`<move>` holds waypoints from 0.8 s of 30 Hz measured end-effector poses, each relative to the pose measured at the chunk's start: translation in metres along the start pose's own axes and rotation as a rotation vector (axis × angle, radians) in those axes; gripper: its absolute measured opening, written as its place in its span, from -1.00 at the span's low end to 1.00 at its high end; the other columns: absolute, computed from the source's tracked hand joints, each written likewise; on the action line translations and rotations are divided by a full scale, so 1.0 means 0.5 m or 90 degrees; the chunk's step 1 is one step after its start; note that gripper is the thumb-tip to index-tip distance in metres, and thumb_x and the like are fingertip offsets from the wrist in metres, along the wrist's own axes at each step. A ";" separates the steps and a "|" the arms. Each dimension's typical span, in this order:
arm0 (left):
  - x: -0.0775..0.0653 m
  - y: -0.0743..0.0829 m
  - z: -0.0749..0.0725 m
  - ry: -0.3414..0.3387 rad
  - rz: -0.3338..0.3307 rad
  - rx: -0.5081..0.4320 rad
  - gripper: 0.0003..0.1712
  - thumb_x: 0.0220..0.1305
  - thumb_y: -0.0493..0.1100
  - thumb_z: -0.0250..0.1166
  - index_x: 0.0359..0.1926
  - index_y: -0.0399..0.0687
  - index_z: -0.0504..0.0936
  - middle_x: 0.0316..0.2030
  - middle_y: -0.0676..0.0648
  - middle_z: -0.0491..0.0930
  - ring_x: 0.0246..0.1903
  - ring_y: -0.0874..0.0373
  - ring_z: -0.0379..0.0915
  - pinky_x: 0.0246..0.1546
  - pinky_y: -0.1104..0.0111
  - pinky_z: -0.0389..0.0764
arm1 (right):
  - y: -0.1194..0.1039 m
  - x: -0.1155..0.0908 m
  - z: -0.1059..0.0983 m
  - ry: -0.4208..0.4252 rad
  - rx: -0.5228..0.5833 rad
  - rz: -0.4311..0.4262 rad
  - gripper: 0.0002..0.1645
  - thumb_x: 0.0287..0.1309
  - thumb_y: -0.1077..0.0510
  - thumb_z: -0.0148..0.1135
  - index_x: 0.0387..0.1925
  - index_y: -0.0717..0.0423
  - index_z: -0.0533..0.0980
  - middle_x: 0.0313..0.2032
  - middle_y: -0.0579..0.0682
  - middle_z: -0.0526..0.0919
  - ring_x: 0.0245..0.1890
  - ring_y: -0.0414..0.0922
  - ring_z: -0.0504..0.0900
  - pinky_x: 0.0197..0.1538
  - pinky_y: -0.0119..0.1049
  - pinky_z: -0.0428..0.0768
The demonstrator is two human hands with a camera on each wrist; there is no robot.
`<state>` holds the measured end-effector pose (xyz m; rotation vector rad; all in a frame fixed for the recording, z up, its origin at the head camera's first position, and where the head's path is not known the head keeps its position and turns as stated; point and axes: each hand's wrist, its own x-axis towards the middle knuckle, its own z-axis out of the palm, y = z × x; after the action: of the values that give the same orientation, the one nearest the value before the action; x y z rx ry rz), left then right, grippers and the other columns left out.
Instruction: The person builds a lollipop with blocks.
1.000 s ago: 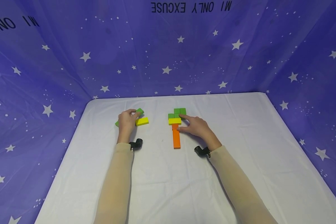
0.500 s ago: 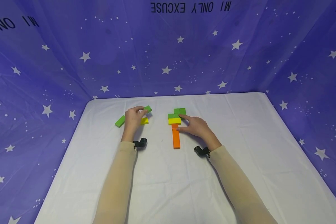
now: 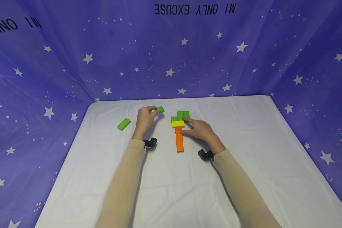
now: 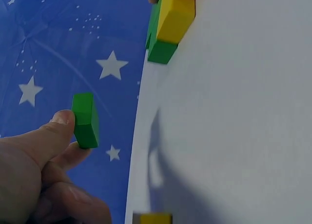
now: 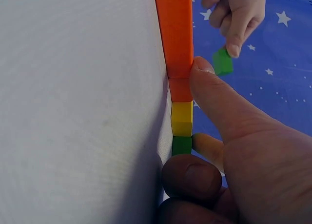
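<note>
In the head view my left hand pinches a small green block between thumb and fingertips, above the table. The left wrist view shows the same green block held by its sides. My right hand lies at a flat arrangement of blocks: its thumb touches the orange part and a finger touches the green part. Several green blocks sit at the far end. Below them come a yellow block, a short orange block and a long orange block, in line.
A loose green block lies on the white-covered table, left of my left hand. Part of a yellow block shows at the bottom of the left wrist view. A purple star-patterned curtain surrounds the table's far side.
My left hand has carried the green block rightward, toward the arrangement. It now covers the loose yellow block in the head view and has uncovered the green one. The right hand stays put.
</note>
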<state>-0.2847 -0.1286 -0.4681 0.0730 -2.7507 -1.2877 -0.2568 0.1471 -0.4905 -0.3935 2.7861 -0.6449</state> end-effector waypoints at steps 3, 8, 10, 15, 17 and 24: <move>0.004 0.013 0.012 -0.020 -0.005 0.005 -0.59 0.45 0.05 0.40 0.17 -0.05 0.79 -0.53 0.01 0.41 -0.58 0.18 0.21 -0.52 0.35 0.28 | 0.001 0.000 0.001 0.002 0.002 0.000 0.04 0.17 -0.49 0.40 0.60 -0.36 0.30 0.38 0.17 0.60 0.21 0.22 0.66 0.23 0.17 0.58; 0.011 0.027 0.032 -0.048 -0.018 0.002 -0.59 0.46 0.05 0.39 0.19 -0.03 0.78 -0.46 -0.02 0.44 -0.52 0.15 0.22 -0.48 0.35 0.29 | -0.001 0.000 -0.001 -0.001 0.007 -0.001 0.04 0.18 -0.48 0.40 0.61 -0.35 0.30 0.42 0.16 0.56 0.27 0.24 0.63 0.27 0.20 0.56; 0.012 0.030 0.040 -0.057 -0.019 0.003 -0.59 0.46 0.05 0.39 0.19 -0.03 0.78 -0.43 -0.03 0.46 -0.49 0.14 0.24 -0.46 0.34 0.30 | -0.002 0.000 -0.001 -0.002 0.008 0.000 0.04 0.18 -0.47 0.40 0.61 -0.35 0.29 0.45 0.15 0.54 0.30 0.26 0.61 0.29 0.22 0.55; 0.015 0.035 0.061 -0.065 -0.013 0.002 -0.59 0.44 0.03 0.41 0.19 -0.03 0.78 -0.31 -0.08 0.56 -0.37 0.11 0.33 -0.37 0.35 0.36 | 0.000 0.001 -0.001 -0.001 0.004 0.004 0.04 0.18 -0.47 0.41 0.61 -0.36 0.29 0.45 0.12 0.54 0.32 0.26 0.60 0.31 0.22 0.53; 0.017 0.035 0.069 -0.066 -0.010 0.006 -0.58 0.44 0.04 0.41 0.20 -0.03 0.77 -0.26 -0.12 0.60 -0.32 0.10 0.35 -0.33 0.34 0.37 | 0.001 0.001 -0.001 -0.002 0.002 0.006 0.04 0.18 -0.48 0.40 0.61 -0.36 0.29 0.45 0.12 0.54 0.32 0.26 0.60 0.31 0.22 0.53; 0.021 0.042 0.085 -0.076 -0.004 0.028 -0.58 0.45 0.04 0.41 0.19 -0.05 0.77 -0.22 -0.13 0.65 -0.27 0.06 0.39 -0.26 0.29 0.41 | 0.000 0.001 -0.003 -0.005 0.001 0.004 0.05 0.18 -0.50 0.39 0.61 -0.35 0.28 0.40 0.16 0.58 0.29 0.26 0.62 0.28 0.21 0.56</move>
<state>-0.2999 -0.0836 -0.4784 0.0070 -2.8810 -1.2738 -0.2574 0.1477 -0.4894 -0.3855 2.7782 -0.6418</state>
